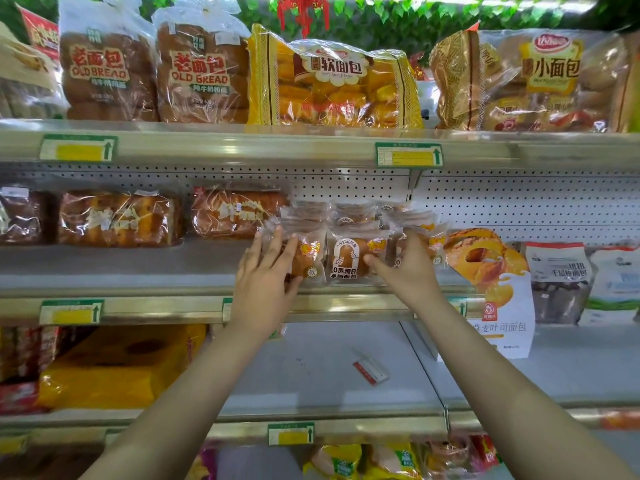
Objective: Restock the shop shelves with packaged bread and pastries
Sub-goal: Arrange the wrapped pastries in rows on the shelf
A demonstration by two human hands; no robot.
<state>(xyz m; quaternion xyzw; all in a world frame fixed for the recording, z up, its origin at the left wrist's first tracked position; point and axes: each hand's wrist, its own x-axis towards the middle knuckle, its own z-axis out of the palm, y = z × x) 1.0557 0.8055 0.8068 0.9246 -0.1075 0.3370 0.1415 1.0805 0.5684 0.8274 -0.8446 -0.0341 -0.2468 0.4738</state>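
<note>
Several small clear packs of bread (346,258) stand in rows on the middle shelf (121,271). My left hand (266,275) lies against the leftmost pack (308,258), fingers stretched over its front and thumb under its lower edge. My right hand (405,268) presses the rightmost pack (433,240), thumb pointing toward the centre pack. Both arms reach up from below.
Larger loaves (117,220) sit left on the same shelf. A yellow toast bag (491,271) and grey packs (557,282) stand to the right. Big bread bags (332,81) fill the top shelf. The lower shelf (311,375) holds a red tag (370,371) and yellow packs (110,368).
</note>
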